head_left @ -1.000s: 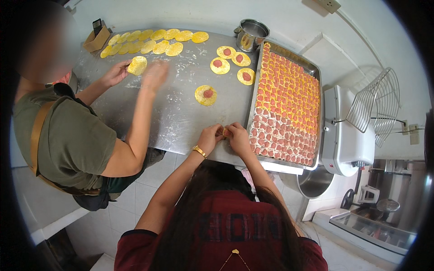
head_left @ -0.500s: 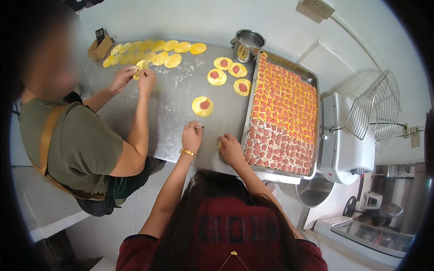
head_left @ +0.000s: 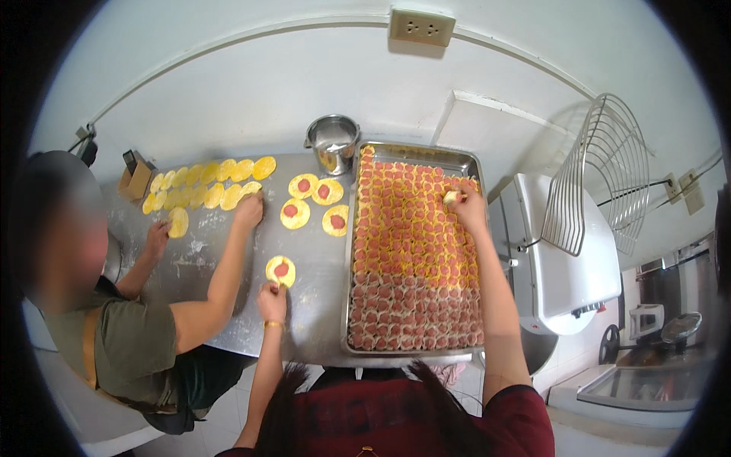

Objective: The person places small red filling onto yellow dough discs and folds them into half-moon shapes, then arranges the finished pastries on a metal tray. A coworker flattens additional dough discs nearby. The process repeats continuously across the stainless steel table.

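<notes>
My right hand reaches over the far right part of a big metal tray and holds a small filled dumpling above the rows of dumplings packed in it. My left hand rests on the floured steel table, fingertips touching the near edge of a round yellow wrapper with a pink filling blob. Several more filled wrappers lie further back beside the tray.
A co-worker on the left presses both hands on plain yellow wrappers laid in rows. A small steel pot stands at the wall. A white machine with a wire guard sits right of the tray.
My hands, together at the table's near edge a second ago, have parted. The right one has gone out over the tray with a dumpling; the left has moved to the nearest filled wrapper.
</notes>
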`<state>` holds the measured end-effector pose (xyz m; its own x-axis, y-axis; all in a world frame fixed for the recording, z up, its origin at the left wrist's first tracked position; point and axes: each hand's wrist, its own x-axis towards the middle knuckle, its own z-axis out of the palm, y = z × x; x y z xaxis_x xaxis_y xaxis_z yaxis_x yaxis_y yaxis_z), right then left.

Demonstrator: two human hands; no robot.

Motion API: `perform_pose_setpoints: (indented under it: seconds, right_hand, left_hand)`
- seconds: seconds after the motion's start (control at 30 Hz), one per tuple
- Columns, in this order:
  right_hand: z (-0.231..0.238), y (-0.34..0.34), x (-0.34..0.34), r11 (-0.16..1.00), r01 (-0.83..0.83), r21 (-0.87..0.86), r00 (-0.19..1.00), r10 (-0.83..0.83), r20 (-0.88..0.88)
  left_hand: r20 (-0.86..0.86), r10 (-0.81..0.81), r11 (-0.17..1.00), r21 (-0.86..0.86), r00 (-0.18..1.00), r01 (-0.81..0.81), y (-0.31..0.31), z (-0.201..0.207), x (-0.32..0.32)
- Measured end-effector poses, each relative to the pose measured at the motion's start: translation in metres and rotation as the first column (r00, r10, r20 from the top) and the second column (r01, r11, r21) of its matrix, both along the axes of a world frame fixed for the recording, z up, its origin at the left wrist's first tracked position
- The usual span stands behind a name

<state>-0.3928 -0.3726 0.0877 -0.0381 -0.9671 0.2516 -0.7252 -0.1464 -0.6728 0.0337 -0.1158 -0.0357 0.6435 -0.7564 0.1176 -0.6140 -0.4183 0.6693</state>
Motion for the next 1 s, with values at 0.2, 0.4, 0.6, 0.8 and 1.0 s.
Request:
perform_pose_setpoints:
  seconds: [0.2,0.4,0.6,0.8,1.0]
  right_hand:
    - [-0.031,-0.142,-0.043,0.997,-0.009,0.072,0.979,0.024,-0.202]
    - [-0.071,-0.199,-0.033,0.966,-0.084,0.246,0.938,0.16,-0.307]
    - [-0.075,-0.2,-0.03,0.887,-0.2,0.417,0.869,0.357,-0.343]
    - [-0.064,-0.196,-0.032,0.855,-0.251,0.454,0.859,0.413,-0.302]
    - [-0.06,-0.202,-0.032,0.762,-0.295,0.577,0.851,0.485,-0.204]
  left_hand:
    - [-0.07,0.046,0.991,0.128,0.996,-0.037,0.048,0.0,-0.017]
    - [-0.115,0.124,0.98,0.17,0.986,-0.103,0.064,0.004,-0.035]
    - [-0.103,0.146,0.979,0.16,0.984,-0.129,0.064,0.001,-0.036]
    - [-0.094,0.143,0.976,0.176,0.985,-0.125,0.062,0.007,-0.039]
    - [-0.092,0.172,0.975,0.158,0.981,-0.156,0.058,0.012,-0.043]
